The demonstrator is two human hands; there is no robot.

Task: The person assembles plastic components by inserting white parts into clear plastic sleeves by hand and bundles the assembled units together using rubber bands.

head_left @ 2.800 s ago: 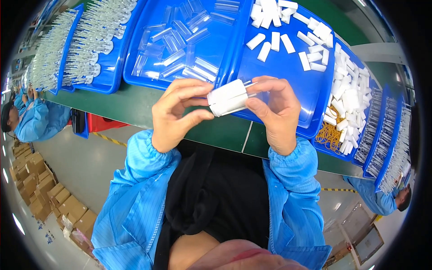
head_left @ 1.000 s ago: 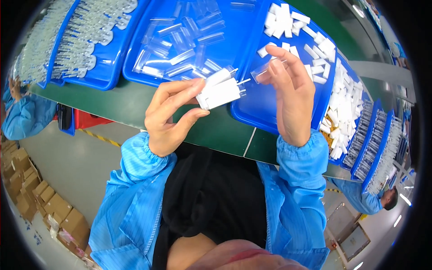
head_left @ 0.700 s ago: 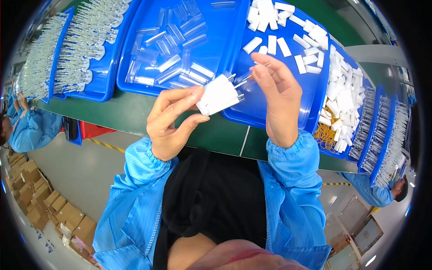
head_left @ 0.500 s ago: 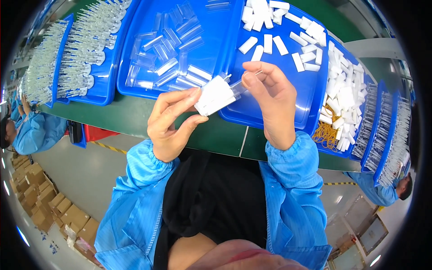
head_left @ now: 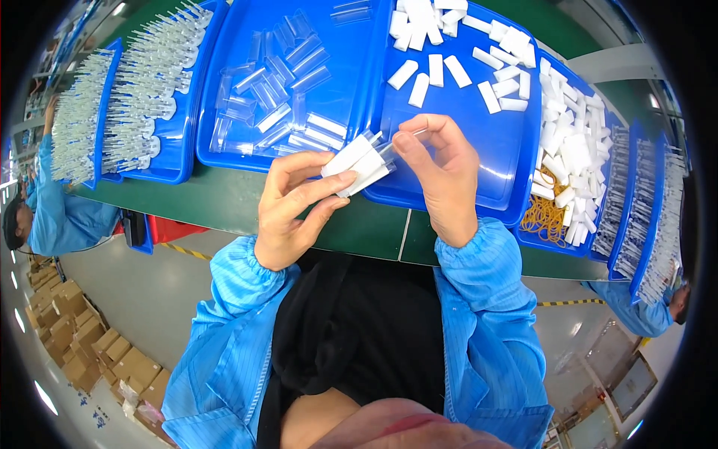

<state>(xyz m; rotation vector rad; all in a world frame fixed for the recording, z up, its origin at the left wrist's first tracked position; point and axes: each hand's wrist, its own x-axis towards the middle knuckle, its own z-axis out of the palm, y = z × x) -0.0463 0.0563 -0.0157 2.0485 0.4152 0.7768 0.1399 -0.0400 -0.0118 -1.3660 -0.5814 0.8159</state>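
Note:
My left hand is closed around a small bundle of white rectangular pieces, with clear ends jutting out at its right. Close beside it, my right hand pinches a thin clear plastic piece between thumb and fingers, at the bundle's right end. Whether that piece sits inside a white one cannot be made out. Both hands are over the near edge of two blue trays. Clear plastic pieces lie scattered in the left tray; loose white blocks are in the right tray.
Farther right, a blue bin holds heaped white blocks and yellow-brown rubber bands. Racks of thin clear parts stand at the left, with more racks at the far right. Co-workers in blue sit on either side. Cardboard boxes are stacked on the floor.
My right hand has moved slightly left and down, closer to the bundle. The white pieces in my left hand are turned a little, and the left thumb and fingers have shifted on them.

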